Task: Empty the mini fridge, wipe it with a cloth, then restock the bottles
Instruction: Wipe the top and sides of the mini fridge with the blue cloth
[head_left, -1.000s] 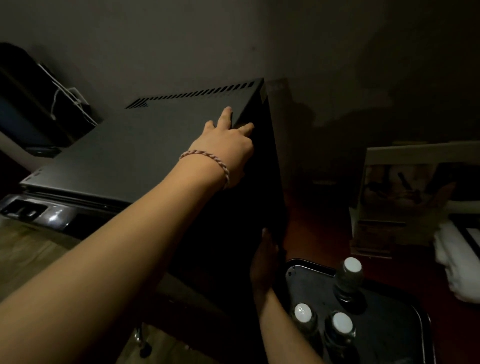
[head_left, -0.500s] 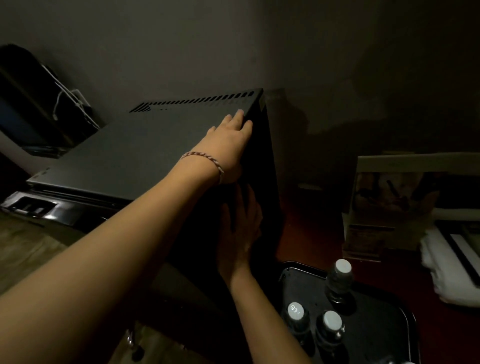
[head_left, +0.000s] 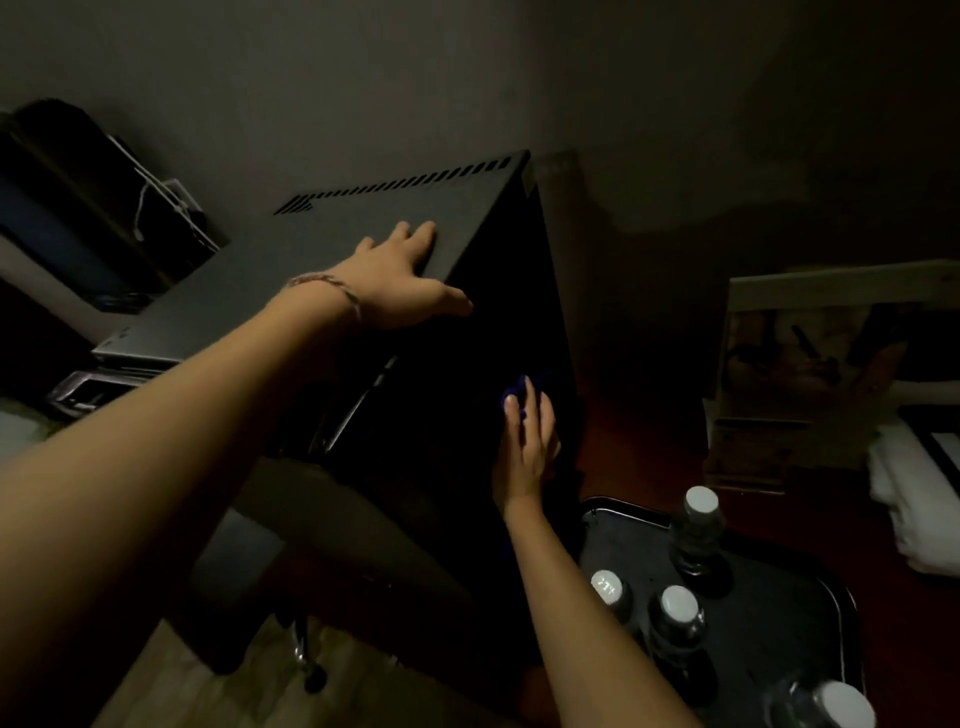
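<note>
The black mini fridge (head_left: 332, 260) fills the middle of the head view, its vented top lit and its right side in deep shadow. My left hand (head_left: 400, 278) lies flat on the top near the right edge, thumb hanging over the edge. My right hand (head_left: 524, 441) presses a dark blue cloth (head_left: 519, 392) flat against the fridge's dark right side, fingers straight. Several bottles with white caps (head_left: 696, 525) stand on a black tray (head_left: 779, 613) at the lower right.
A wall stands close behind the fridge. A picture frame or box (head_left: 810, 364) leans at the right, with white fabric (head_left: 914, 493) beside it. Dark luggage-like items (head_left: 78, 218) and cables sit at the left. A chair base with a castor (head_left: 311, 670) shows below.
My right hand has moved along the fridge's side, first up and then lower and to the right, with the blue cloth now showing under its fingers. My left hand has slid back along the top edge.
</note>
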